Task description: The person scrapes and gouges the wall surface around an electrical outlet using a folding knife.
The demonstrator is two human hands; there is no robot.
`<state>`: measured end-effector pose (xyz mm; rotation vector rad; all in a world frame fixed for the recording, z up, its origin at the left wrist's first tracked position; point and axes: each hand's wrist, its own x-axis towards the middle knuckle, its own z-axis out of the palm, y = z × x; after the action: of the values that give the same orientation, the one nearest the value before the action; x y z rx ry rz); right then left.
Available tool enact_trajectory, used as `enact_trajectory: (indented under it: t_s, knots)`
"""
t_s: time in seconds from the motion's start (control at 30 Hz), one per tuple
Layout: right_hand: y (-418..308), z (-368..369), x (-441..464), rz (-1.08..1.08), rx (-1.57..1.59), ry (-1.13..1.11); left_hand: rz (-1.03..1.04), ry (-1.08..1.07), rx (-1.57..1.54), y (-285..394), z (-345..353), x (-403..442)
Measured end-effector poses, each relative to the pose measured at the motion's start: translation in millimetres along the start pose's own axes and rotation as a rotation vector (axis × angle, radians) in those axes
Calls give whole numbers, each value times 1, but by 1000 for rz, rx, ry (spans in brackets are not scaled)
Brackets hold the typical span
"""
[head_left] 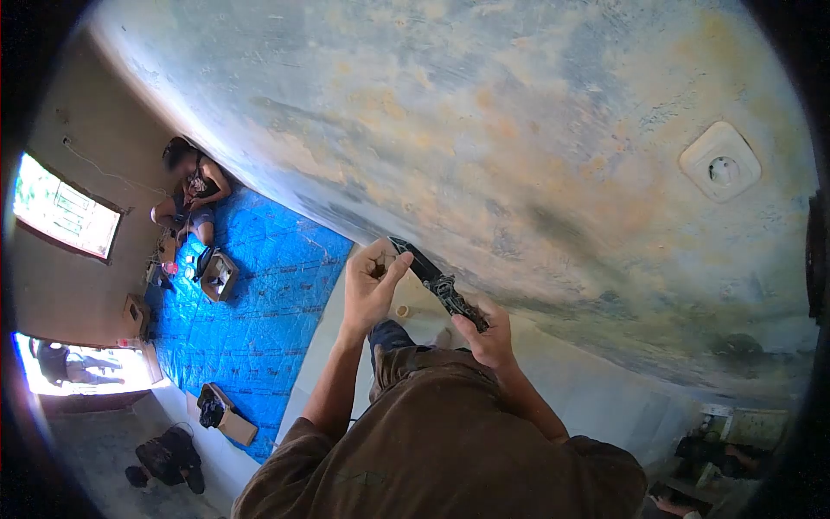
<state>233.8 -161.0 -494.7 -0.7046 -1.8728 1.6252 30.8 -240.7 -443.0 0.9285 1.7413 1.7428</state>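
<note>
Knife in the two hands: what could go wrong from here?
The left hand has the knife by its blade, near the tip, so a slip might cut it. The right hand holds the handle; if that grip loosens, the knife could drop toward the floor.

No word, number or sign can be read for certain. Off to the left of the left fingers (373,253), the bright blue, thin plastic sheet (268,303) spread across the floor carries repeated rows of small dark print, too small to make out. Below both the left and the right fingers (474,333), the dark brown cloth shirt (475,424) bears a faint mark (360,477), too blurred to read.
</note>
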Motion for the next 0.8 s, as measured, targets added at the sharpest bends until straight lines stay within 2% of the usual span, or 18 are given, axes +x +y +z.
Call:
enact_trajectory:
  t_s: [0.1, 0.5, 0.6, 0.7, 0.8]
  knots:
    - [-5, 1, 0, 34, 52, 15, -12, -34, -2, -1, -4, 0]
    - [-16, 1, 5, -84, -6, -5, 5, -27, -78, -4, -1, 2]
    - [-16, 0, 3, -82, -53, -25, 30, 3, -53, 1, 3, 3]
    - [-16, 1, 0, 11, 22, -34, 25, 21, -43, 1, 4, 2]
    - [-13, -1, 1, -13, 29, 12, 14, 32, -48, -1, 6, 1]
